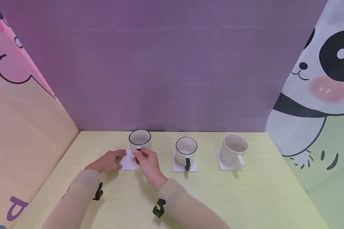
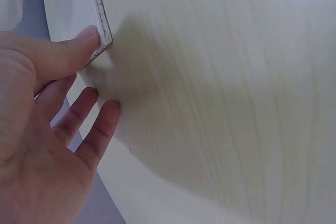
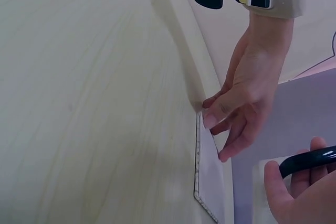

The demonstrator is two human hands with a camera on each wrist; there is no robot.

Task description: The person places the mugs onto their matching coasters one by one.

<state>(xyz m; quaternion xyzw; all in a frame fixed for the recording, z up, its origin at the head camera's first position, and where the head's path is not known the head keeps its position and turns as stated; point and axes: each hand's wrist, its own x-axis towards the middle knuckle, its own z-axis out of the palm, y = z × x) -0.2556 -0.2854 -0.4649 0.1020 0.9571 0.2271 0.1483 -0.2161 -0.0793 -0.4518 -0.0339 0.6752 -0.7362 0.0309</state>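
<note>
A white mug with a black rim (image 1: 139, 138) overlaps the back of a square white coaster (image 1: 129, 163) at the left of the row. My right hand (image 1: 149, 163) pinches its black handle (image 3: 311, 161) between thumb and fingers. At the coaster's left side, my left hand (image 1: 107, 161) holds the edge. The left thumb (image 2: 84, 40) lies on the near corner in the left wrist view, while the other fingers reach toward the far side. The mug's base is partly hidden behind the right hand.
A smaller black-rimmed mug (image 1: 185, 151) stands on a middle coaster (image 1: 177, 168). To the right, a plain white mug (image 1: 233, 149) is on another coaster (image 1: 222, 165). Behind the pale wooden table (image 1: 263, 197) rises a purple backdrop (image 1: 172, 79), with cartoon-printed panels on both sides.
</note>
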